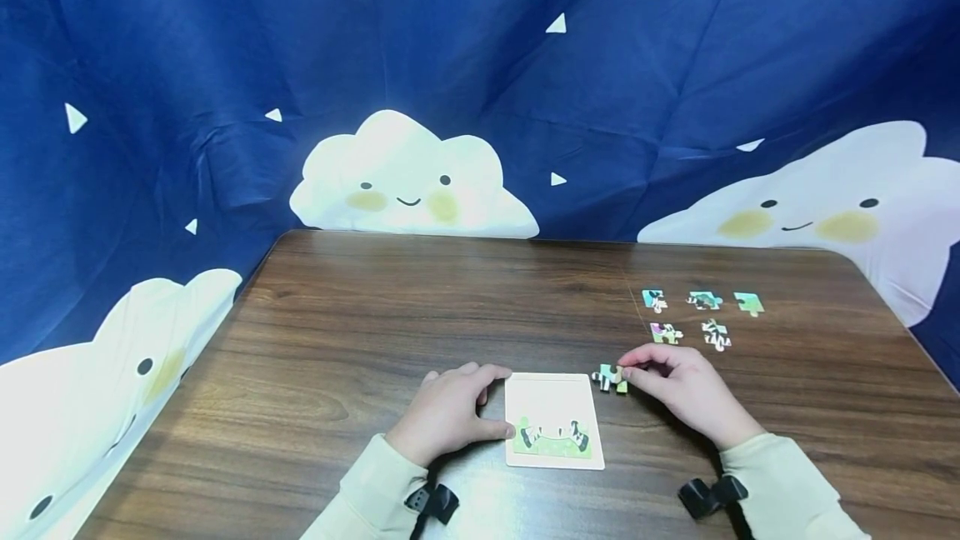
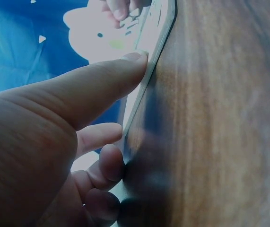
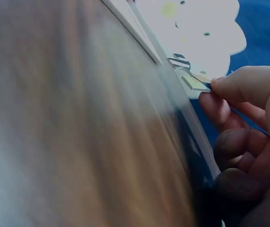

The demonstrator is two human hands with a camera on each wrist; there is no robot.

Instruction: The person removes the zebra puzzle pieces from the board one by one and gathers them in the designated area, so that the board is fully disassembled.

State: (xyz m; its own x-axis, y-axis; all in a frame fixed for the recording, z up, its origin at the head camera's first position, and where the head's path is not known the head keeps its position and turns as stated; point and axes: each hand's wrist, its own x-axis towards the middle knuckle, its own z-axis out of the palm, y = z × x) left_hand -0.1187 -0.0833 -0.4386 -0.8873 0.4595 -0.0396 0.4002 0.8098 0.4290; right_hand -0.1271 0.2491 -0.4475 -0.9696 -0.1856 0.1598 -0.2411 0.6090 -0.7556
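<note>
A pale square puzzle board [image 1: 551, 397] lies on the table between the hands. Along its lower part a green strip [image 1: 555, 444] shows black-and-white striped legs. My left hand [image 1: 446, 415] rests at the board's left side, index fingertip at the upper left corner and thumb on the left edge. In the left wrist view, the straight thumb [image 2: 101, 82] touches the board's edge while the other fingers bend loosely beside it. Just right of the board, my right hand [image 1: 686, 386] pinches a jigsaw piece [image 1: 606, 377] between thumb and index finger; its print is striped, blue and green.
Several loose jigsaw pieces lie in two rows beyond the right hand, among them a green one [image 1: 748, 303] and a striped one [image 1: 716, 335]. The brown wooden table [image 1: 360, 315] meets a blue curtain [image 1: 480, 48] with cloud prints at its back edge.
</note>
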